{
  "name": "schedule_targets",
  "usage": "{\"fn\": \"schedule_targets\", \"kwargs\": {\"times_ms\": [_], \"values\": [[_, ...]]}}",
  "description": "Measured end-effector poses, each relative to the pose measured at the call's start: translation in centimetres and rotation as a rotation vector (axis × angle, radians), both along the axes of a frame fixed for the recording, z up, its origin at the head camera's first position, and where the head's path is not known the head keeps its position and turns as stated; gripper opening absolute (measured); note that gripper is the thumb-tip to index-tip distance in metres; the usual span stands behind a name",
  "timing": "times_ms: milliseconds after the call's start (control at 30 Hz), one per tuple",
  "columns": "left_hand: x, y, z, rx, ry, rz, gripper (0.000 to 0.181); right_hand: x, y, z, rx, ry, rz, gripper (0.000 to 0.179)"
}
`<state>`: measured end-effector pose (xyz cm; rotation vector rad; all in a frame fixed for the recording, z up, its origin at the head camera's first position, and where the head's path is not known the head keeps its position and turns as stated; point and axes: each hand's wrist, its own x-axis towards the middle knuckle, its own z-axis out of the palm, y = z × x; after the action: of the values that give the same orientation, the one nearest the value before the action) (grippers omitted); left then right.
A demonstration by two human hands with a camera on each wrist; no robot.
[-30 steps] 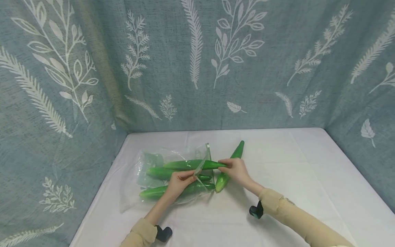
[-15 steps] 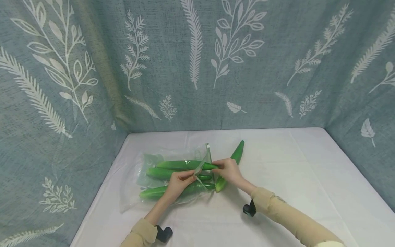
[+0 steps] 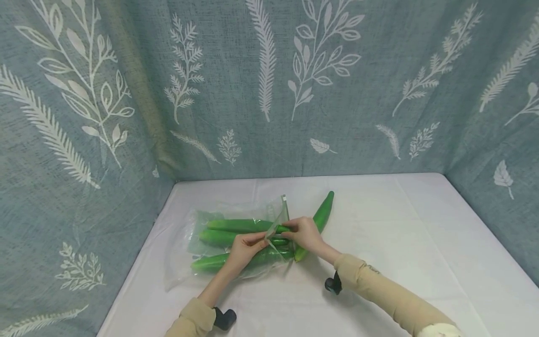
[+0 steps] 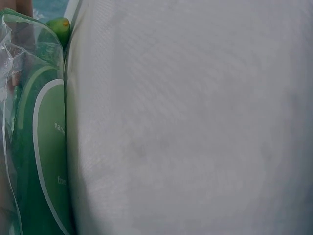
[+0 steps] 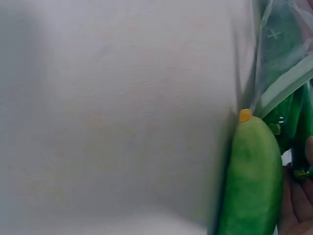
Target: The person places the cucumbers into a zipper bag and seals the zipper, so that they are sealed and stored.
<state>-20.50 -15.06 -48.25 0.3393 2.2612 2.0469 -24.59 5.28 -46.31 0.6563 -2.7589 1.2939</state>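
Observation:
A clear zip bag (image 3: 178, 271) with a green printed panel lies on its side, its mouth facing right. My left hand (image 3: 244, 248) pinches the edge of that mouth between thumb and fingers and holds it raised. At the opening, my right hand (image 3: 308, 235) grips the narrow end of a long green cucumber (image 3: 242, 225), whose length lies inside the bag. Below it in the bag are a second cucumber (image 3: 219, 237) and a third cucumber (image 3: 206, 264). Just beyond my right hand lies a loose cucumber (image 3: 323, 214), partly covered by the hand; its yellow-tipped end (image 5: 252, 181) fills the right wrist view's lower right.
Everything lies on a table with a white cloth (image 3: 400, 234). A blue-green curtain (image 3: 345, 93) with white leaf prints hangs behind and on both sides. Dark wrist cameras (image 3: 225, 319) are strapped under both sleeves.
My right hand has moved left, sliding the upper cucumber deeper into the bag. My left hand keeps its hold on the bag's edge in the same place.

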Motion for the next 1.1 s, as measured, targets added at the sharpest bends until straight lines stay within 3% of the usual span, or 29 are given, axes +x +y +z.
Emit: {"fn": "schedule_targets", "kwargs": {"times_ms": [233,1100], "values": [[0.0,0.0,-0.2,0.004,-0.005,0.007,0.034,0.3,0.0,-0.3,0.045,-0.002,0.0,0.026],[0.0,0.0,-0.2,-0.002,-0.031,0.017,0.036,0.9,1.2,0.0,-0.038,-0.007,0.002,0.026]]}}
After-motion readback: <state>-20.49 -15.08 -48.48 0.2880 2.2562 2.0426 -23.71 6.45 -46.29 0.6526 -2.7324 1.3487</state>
